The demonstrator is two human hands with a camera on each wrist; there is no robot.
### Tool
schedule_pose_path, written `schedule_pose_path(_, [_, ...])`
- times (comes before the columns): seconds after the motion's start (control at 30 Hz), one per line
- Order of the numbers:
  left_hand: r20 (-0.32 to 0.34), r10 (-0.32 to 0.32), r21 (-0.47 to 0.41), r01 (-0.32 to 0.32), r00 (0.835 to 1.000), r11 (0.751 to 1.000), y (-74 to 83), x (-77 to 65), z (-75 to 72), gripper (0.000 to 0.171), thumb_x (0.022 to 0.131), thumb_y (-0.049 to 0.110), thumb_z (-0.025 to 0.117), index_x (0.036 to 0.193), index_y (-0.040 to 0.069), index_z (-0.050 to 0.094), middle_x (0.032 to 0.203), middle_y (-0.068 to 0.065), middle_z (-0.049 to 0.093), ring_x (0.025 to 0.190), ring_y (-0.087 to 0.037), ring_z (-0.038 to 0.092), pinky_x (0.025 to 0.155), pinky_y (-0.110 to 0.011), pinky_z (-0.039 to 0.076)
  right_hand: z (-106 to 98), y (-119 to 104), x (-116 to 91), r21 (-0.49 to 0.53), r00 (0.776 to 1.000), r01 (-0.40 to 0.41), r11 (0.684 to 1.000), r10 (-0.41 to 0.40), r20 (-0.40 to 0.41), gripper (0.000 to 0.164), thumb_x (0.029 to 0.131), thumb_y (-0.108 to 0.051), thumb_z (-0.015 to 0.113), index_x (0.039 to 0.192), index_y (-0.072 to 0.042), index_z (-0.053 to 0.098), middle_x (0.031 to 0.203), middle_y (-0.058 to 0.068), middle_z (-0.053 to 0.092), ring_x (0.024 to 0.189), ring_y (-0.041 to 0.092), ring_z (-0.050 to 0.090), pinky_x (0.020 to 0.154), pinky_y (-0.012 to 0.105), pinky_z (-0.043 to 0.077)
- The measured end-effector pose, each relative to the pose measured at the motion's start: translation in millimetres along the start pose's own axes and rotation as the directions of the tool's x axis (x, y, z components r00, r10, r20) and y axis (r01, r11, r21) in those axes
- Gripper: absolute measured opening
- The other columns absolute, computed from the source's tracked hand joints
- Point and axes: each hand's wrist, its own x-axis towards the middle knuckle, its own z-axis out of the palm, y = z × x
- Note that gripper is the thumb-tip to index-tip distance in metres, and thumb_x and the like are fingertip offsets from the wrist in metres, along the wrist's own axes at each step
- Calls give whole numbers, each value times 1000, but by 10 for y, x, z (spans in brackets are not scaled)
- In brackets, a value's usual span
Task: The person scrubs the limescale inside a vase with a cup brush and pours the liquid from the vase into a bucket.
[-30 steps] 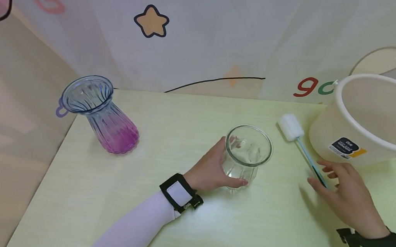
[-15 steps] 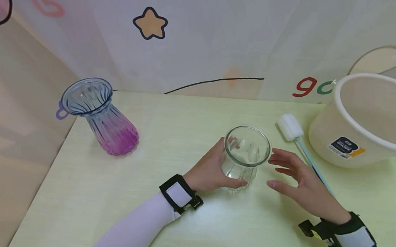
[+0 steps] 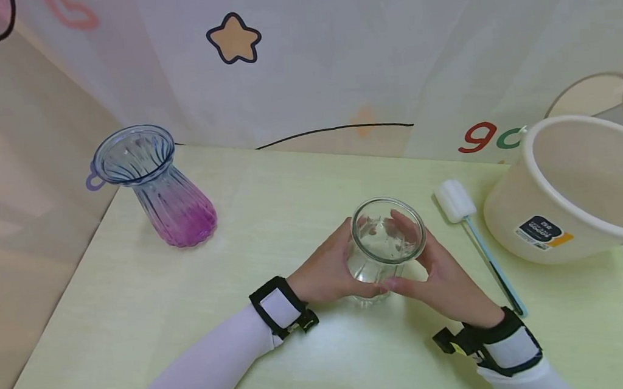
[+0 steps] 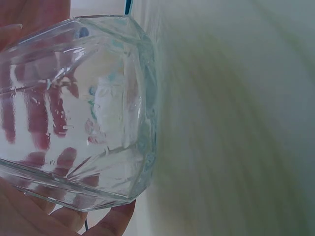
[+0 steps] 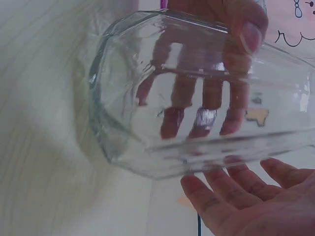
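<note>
A clear glass vase (image 3: pixel 373 269) with a round rim and faceted sides stands upright on the pale table (image 3: pixel 268 204). My left hand (image 3: pixel 325 270) grips it from the left, thumb across the front. From the right, my right hand (image 3: pixel 443 282) curves round it, its thumb meeting the left thumb at the front and its fingers showing behind the glass. In the right wrist view, the right fingers (image 5: pixel 211 196) lie close along the vase's side; their exact contact is unclear. The left wrist view shows the base of the vase (image 4: pixel 142 113) at the table surface.
A blue-to-pink ribbed vase (image 3: pixel 181 211) stands at the back left. Right of the hands lies a sponge brush (image 3: pixel 455 200) with a blue handle. Beside it, a large cream bucket (image 3: pixel 510 209) stands near the right edge. A printed curtain (image 3: pixel 323 59) hangs behind.
My right hand has moved left from beside the brush handle and come round the right side of the clear vase. The left hand has kept its grip there.
</note>
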Motion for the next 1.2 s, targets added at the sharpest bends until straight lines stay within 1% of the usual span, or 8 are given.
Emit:
schedule_pose_path(0.2, [8,28,-33,-28,1000,999,-23,16,21,102,71,26,96,151,35,34,149,7,50,140,-13,46,119,-44,38,86,-2,120,55,1000,-10,998,10,2,94,85,-10,83,160,-36,30,158,4,46,146,34,41,116,61,31])
schedule_pose_path(0.3, [8,27,-20,-26,1000,999,-18,11,34,102,71,27,96,151,36,34,149,9,49,140,-13,47,118,-44,39,121,6,144,66,1000,-7,998,6,4,87,86,-12,83,156,-29,35,153,6,50,141,35,46,114,58,35])
schedule_pose_path(0.43, [11,30,-25,-30,999,999,-3,7,35,103,72,25,95,152,37,32,149,12,48,142,-16,47,119,-44,39,148,14,162,71,1000,12,997,-13,21,73,90,-15,79,150,-22,40,149,5,53,137,39,48,113,62,37])
schedule_pose_path(0.53, [13,38,-34,-37,999,999,-4,14,26,104,72,24,95,152,37,30,148,13,47,142,-17,47,119,-43,39,158,23,174,76,999,29,997,-32,36,68,93,-15,77,150,-23,40,148,2,53,136,40,48,114,61,38])
schedule_pose_path(0.73, [12,37,-20,-37,999,999,-33,25,13,105,72,26,95,152,38,29,147,13,48,138,-18,50,117,-41,41,187,51,212,96,998,46,994,-49,33,68,92,-15,77,148,-23,40,147,0,53,137,41,47,116,55,38])
schedule_pose_path(0.87, [11,37,-26,-36,999,999,-44,9,13,105,72,25,95,153,38,29,147,12,49,137,-20,51,115,-40,43,204,74,210,96,998,51,994,-54,35,68,92,-16,77,149,-19,40,148,1,53,137,41,47,116,55,38])
schedule_pose_path(1.07, [21,37,-49,-36,999,998,-57,0,35,106,71,24,95,153,37,29,145,11,50,136,-23,53,114,-40,43,207,90,184,62,997,71,996,-74,35,68,92,-16,77,149,-11,39,147,5,54,137,41,49,114,62,38])
schedule_pose_path(1.2, [14,67,-42,-66,998,997,-69,39,29,107,71,23,95,153,37,28,144,14,50,136,-23,53,116,-44,43,190,81,213,67,996,85,994,-87,27,69,91,-15,78,149,-15,41,148,3,55,138,41,48,115,64,36])
